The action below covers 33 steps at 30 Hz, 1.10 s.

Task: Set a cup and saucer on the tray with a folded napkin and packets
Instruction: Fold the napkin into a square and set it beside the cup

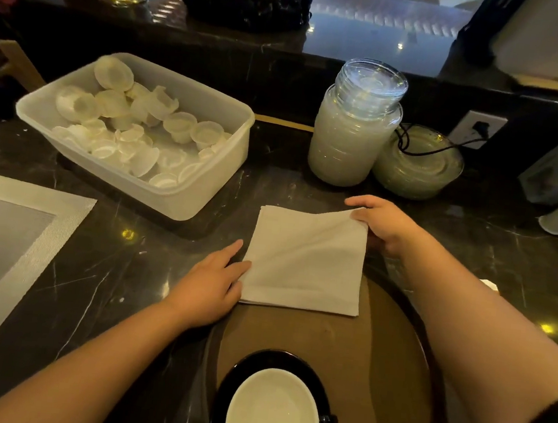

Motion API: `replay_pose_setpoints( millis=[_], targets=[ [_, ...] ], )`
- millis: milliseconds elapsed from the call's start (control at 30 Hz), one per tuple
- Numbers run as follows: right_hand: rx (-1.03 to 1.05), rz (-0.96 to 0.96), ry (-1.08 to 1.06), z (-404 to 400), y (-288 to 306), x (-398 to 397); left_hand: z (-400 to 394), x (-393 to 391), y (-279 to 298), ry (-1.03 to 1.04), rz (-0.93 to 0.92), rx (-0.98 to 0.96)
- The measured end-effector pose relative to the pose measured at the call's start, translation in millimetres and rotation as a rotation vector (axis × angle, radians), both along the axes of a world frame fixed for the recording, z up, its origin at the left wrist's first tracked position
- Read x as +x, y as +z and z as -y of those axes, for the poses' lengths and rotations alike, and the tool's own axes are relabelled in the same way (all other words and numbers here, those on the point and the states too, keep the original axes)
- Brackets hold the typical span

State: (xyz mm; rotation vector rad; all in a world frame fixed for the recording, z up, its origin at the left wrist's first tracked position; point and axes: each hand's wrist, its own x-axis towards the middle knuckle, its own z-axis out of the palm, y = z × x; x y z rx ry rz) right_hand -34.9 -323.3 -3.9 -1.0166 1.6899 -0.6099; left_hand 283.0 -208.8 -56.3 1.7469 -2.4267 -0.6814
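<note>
I see the white square cloth napkin [303,258] lying flat, half on the dark marble desk [134,265] and half over the far rim of the round brown tray [375,359]. That overlap looks deliberate to me: the desk gives a firm, level bed for creasing, and the tray is right there for the hand-off.

My left hand [211,287] rests at the napkin's near-left edge, fingers [240,266] extended and slack, the tips pressing the edge down and not clamped on anything. I judge it is there as an anchor so the cloth does not skate on the polished stone. My right hand [383,225] is at the far-right corner, thumb on top and fingers curled under, pinching that corner of the napkin; that is the corner I would lift for a further fold or to drag the cloth onto the tray.

The white cup [273,414] already sits on its black saucer [236,372] at the near side of the tray, leaving the far half bare for the napkin.

The translucent plastic tub [205,183] of small white portion cups [176,124] stands just left of the napkin, within easy reach. Whether those count as the packets I cannot tell; none is on the tray yet.
</note>
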Motion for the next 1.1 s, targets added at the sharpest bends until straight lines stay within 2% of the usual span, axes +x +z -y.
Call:
replay_pose_setpoints(
  millis=[133,200,267,367,467,600,800,867,967,1100],
  targets=[
    [-0.077,0.319,-0.026,-17,31,-12,11,-17,17,0.016,0.024,-0.031],
    [-0.125,0.457,-0.056,-23,47,-11,15,-38,36,0.057,-0.021,-0.092],
    [-0.182,0.569,-0.090,-31,64,-7,14,-63,59,0.084,-0.126,-0.139],
    [-0.262,0.721,-0.110,-47,85,2,4,-101,91,0.129,-0.329,-0.099],
    [-0.341,0.782,-0.027,-62,98,8,-8,-126,110,0.166,-0.471,-0.058],
    [-0.508,0.561,0.062,-75,112,7,-10,-130,114,0.252,-0.476,-0.145],
    [-0.808,-0.178,0.098,-84,122,-25,9,-95,125,0.209,-0.409,-0.367],
    [-0.861,-0.333,0.104,-83,125,-41,19,-86,135,0.167,-0.395,-0.408],
    [-0.871,-0.395,0.103,-79,127,-59,36,-79,152,0.115,-0.410,-0.462],
    [-0.686,-0.206,0.070,-67,121,-69,61,-83,169,0.107,-0.454,-0.470]
  ],
)
